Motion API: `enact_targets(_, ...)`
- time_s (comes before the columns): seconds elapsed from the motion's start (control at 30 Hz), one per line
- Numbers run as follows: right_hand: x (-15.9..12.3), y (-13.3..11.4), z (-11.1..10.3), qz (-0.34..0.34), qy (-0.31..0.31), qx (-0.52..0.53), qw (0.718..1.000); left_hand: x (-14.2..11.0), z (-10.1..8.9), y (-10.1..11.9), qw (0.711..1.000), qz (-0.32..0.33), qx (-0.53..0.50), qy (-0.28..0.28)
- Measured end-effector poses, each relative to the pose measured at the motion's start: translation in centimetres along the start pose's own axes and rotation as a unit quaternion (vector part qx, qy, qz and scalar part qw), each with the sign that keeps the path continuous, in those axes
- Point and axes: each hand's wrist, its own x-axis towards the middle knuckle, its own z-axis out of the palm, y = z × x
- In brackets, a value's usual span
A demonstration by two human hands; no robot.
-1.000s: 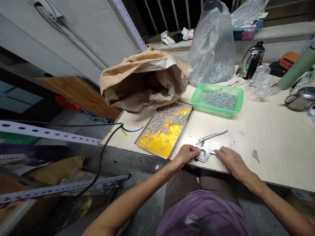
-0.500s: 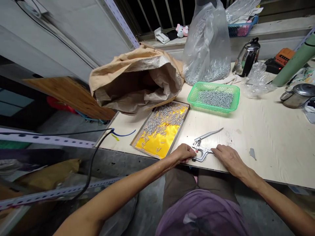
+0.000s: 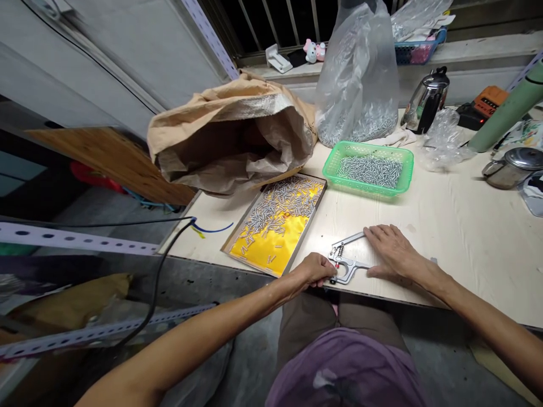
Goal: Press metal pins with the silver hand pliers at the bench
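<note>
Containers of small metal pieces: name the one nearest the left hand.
The yellow-lined tray, closest to the left hand; the green basket and clear plastic bag both stand farther back.

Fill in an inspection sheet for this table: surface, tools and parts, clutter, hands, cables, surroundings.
Surface: pale, wood-grained table.
Tools and parts: pliers at the near edge, handles apart; yellow-lined tray and green basket, both holding small metal pieces.
Clutter: paper sack, mouth open, behind the tray; clear bag, kettle, crumpled plastic, mug.
Hands: left hand at the pliers' head, its grip unclear; right hand spread across both handle ends.
Cables: black cable at the table's left edge.
Surroundings: barred window, toy on its sill; wooden board at left.
</note>
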Motion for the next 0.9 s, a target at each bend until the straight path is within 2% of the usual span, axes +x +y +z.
enact_targets(0.23,-0.5,-1.3,-1.0,0.018,0.004,-0.025,1.0,-0.6,0.1,0.1,1.0,0.0,0.009,0.003)
enact_targets(0.3,-0.6,-1.5,-1.0,0.022,0.003,-0.027,0.999,-1.0,0.1,0.2,0.999,0.003,0.041,-0.003)
enact_targets(0.37,-0.8,-1.8,-1.0,0.021,0.004,-0.022,1.0,-1.6,0.0,0.1,0.992,0.039,0.114,0.031)
enact_targets(0.43,-1.0,-2.1,-0.9,0.021,0.008,-0.015,1.0,-1.9,0.2,0.1,0.962,0.131,0.208,0.116)
enact_targets(0.5,-1.2,-2.4,-0.8,0.021,0.014,-0.008,1.0,-1.9,0.9,0.3,0.903,0.248,0.294,0.19)
enact_targets(0.53,-1.3,-2.5,-0.7,0.021,0.016,-0.007,1.0,-1.7,1.3,0.5,0.872,0.3,0.329,0.201)
enact_targets(0.6,-1.4,-2.7,-0.6,0.021,0.019,-0.008,1.0,-0.9,2.3,1.2,0.82,0.379,0.386,0.187)
enact_targets(0.67,-1.5,-2.8,-0.4,0.026,0.021,-0.006,0.999,0.0,3.0,1.9,0.782,0.431,0.42,0.165)
enact_targets(0.77,-1.9,-2.7,-0.3,0.026,0.028,0.02,0.999,0.9,3.5,2.7,0.755,0.458,0.449,0.135)
enact_targets(0.9,-2.2,-2.5,-0.2,0.042,0.032,0.022,0.998,0.9,3.3,3.3,0.755,0.432,0.48,0.113)
